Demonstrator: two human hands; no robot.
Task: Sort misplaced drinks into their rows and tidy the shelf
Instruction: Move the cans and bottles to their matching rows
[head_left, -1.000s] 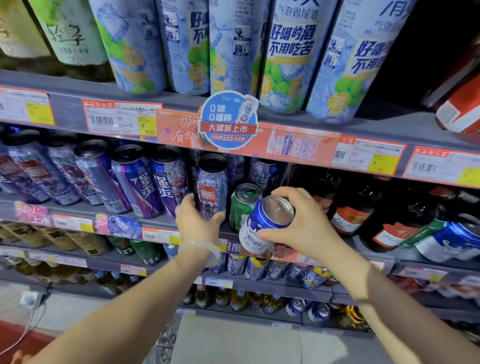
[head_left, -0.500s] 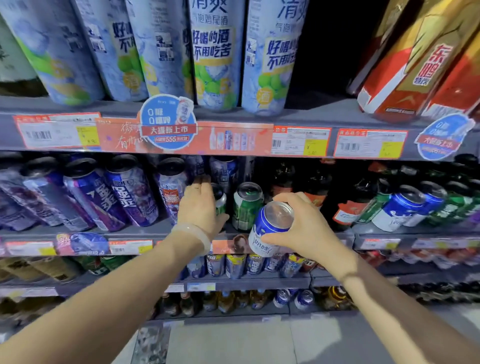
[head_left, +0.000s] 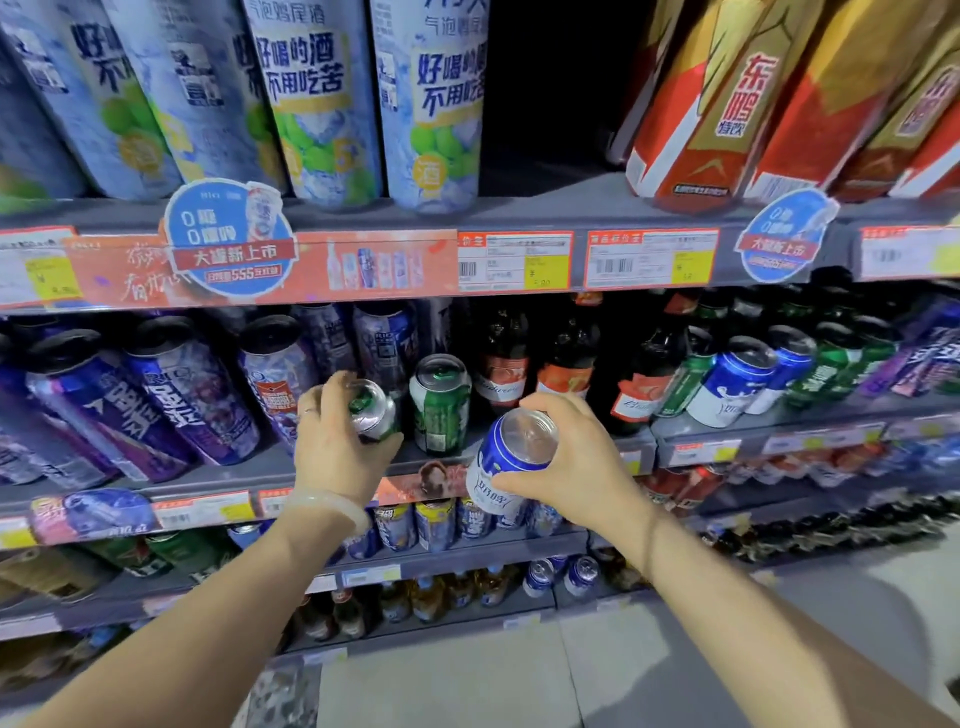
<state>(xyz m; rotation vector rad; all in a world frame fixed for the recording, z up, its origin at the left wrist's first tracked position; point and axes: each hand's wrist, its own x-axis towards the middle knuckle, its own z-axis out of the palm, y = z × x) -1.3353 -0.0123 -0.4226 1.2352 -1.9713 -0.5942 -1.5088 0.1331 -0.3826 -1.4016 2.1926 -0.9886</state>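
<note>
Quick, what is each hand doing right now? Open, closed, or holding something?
Left hand: grips a green can, lifted and tilted.
Right hand: grips a blue and white can.

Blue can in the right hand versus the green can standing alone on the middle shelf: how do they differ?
The blue can is blue and white; the green can is green. The blue can is gripped by the right hand off the shelf and tilted; the green can stands upright, untouched. Both are similar-sized, silver-topped.

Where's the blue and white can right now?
In the head view, the blue and white can is right of centre, gripped by the right hand before the middle shelf edge, below the standing green can.
</note>
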